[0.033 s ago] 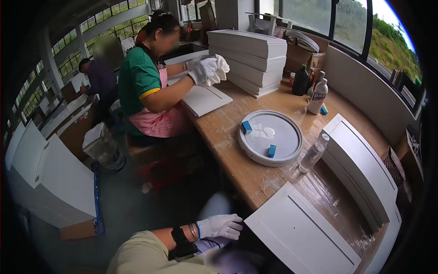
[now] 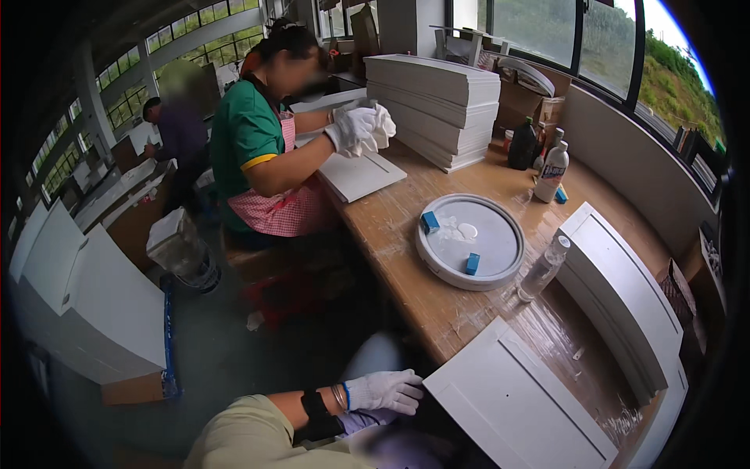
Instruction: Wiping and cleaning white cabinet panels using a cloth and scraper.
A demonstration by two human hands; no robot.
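Note:
My left hand [image 2: 388, 392], in a white knitted glove with a blue cuff edge, hovers low beside the table with fingers loosely bent and nothing visible in them. Its fingertips are right at the near left corner of a white framed panel [image 2: 519, 399]; I cannot tell whether they touch. That panel lies flat and juts over the table's edge. My right hand is out of view. Beyond the panel, a round grey lid [image 2: 488, 234] bears a white paste smear and two blue blocks, one of them a blue block [image 2: 472, 264] at the front. A clear bottle [image 2: 544, 270] stands beside it.
More white panels [image 2: 625, 289] stand along the table's right side. A tall panel stack [image 2: 433, 109] is at the back, near a white bottle [image 2: 552, 173] and a dark bottle [image 2: 522, 144]. A co-worker [image 2: 258, 148] sits at the left, holding a white cloth [image 2: 375, 129].
The whole view has shifted slightly, with the table and co-worker a little further right in the picture. My left hand's fingertips are a touch closer to the panel's corner.

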